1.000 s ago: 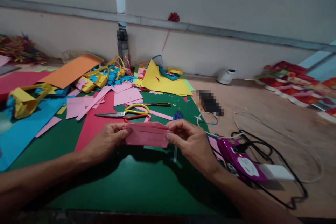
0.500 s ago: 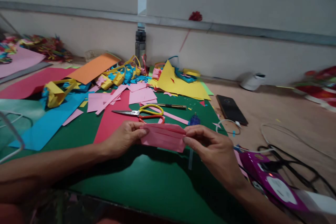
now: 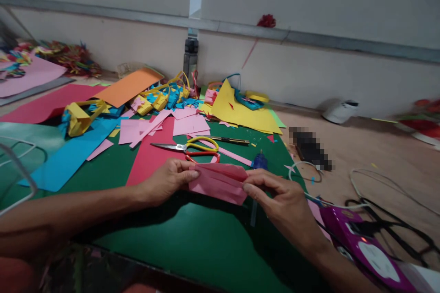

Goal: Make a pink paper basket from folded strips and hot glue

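Observation:
A folded piece of pink paper [image 3: 217,185] is held level above the green table [image 3: 192,238], with crease lines running along its length. My left hand [image 3: 165,182] pinches its left end between thumb and fingers. The right end is gripped the same way by my right hand [image 3: 282,194]. Just beyond the paper lie scissors [image 3: 202,143] with one yellow and one red handle. Behind my right hand is a glue gun [image 3: 260,161] with a blue tip, its body mostly hidden. A slim cutter knife [image 3: 227,140] rests past the scissors.
Pink paper pieces [image 3: 190,125], a red sheet [image 3: 146,160], a blue strip [image 3: 74,155] and a yellow sheet [image 3: 240,112] cover the table's far part. Small yellow and blue paper baskets [image 3: 80,116] stand at left. On the right lie a blurred-out dark object [image 3: 311,146], cables and a purple box [image 3: 357,238].
The camera view has shifted slightly, so the scene sits a little further right. Both hands keep hold of the pink paper, whose upper fold looks slightly more parted.

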`<state>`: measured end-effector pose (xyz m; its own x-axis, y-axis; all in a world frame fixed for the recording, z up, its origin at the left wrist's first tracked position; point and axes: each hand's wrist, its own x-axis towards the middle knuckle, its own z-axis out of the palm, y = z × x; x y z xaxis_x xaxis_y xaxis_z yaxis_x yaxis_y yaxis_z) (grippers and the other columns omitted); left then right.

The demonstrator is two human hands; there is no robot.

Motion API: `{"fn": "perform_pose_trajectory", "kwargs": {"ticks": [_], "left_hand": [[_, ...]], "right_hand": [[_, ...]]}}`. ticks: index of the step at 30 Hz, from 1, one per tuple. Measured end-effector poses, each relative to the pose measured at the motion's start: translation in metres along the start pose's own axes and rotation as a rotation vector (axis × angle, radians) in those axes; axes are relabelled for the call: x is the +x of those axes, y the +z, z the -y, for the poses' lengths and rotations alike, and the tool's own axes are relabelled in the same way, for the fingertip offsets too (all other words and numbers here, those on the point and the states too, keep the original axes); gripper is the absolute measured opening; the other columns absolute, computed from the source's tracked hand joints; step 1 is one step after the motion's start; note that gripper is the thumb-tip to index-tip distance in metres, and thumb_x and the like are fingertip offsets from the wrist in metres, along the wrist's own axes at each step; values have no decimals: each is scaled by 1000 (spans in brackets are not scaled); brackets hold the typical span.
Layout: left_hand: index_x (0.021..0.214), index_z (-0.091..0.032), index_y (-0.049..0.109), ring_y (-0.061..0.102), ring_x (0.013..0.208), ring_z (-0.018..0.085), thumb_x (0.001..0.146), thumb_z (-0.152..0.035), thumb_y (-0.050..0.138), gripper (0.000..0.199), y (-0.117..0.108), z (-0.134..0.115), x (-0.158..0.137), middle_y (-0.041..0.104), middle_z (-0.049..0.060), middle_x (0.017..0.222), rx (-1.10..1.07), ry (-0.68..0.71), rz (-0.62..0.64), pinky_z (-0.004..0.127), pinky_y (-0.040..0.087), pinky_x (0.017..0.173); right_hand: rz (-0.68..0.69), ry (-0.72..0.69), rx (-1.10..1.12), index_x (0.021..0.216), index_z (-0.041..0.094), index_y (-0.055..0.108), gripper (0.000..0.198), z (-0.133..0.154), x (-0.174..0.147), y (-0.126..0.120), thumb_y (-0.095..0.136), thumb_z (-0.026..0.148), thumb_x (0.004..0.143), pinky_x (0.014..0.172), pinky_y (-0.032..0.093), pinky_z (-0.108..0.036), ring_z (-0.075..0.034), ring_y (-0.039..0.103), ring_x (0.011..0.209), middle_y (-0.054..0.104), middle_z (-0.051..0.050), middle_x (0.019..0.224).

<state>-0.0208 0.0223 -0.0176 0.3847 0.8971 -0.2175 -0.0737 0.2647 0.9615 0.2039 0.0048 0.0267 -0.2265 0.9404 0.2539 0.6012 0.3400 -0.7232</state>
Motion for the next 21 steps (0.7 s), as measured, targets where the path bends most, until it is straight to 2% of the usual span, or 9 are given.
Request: {"fn": "perform_pose_trajectory", "kwargs": {"ticks": [3,7,13,21], "left_hand": [[76,-14,68,52,60,12,74,-40,64,26,-1,1,1,62,3,68,-5,25,65,23,39,58],[80,-13,69,52,61,12,75,-38,63,27,-2,0,1,62,3,68,29,26,73,23,39,58],[96,-11,70,58,71,15,74,-33,65,31,-1,-2,0,68,7,80,-68,4,94,26,43,70],[96,-12,71,60,71,14,71,-28,70,29,1,0,-1,70,7,82,-124,-12,42,24,43,68]], "right_hand": [[-31,-17,12,59,22,62,16,-4,-1,1,59,29,73,66,50,-30,-19,63,69,68,-2,71],[-67,-33,37,58,23,64,15,-7,-2,2,61,27,72,63,49,-28,-18,62,66,68,-1,67],[-67,-15,69,55,22,64,16,-7,-3,2,63,25,71,61,48,-26,-17,62,65,67,-1,66],[-58,9,43,54,22,61,18,-7,-1,5,61,27,71,64,47,-28,-17,61,65,66,-1,66]]}}
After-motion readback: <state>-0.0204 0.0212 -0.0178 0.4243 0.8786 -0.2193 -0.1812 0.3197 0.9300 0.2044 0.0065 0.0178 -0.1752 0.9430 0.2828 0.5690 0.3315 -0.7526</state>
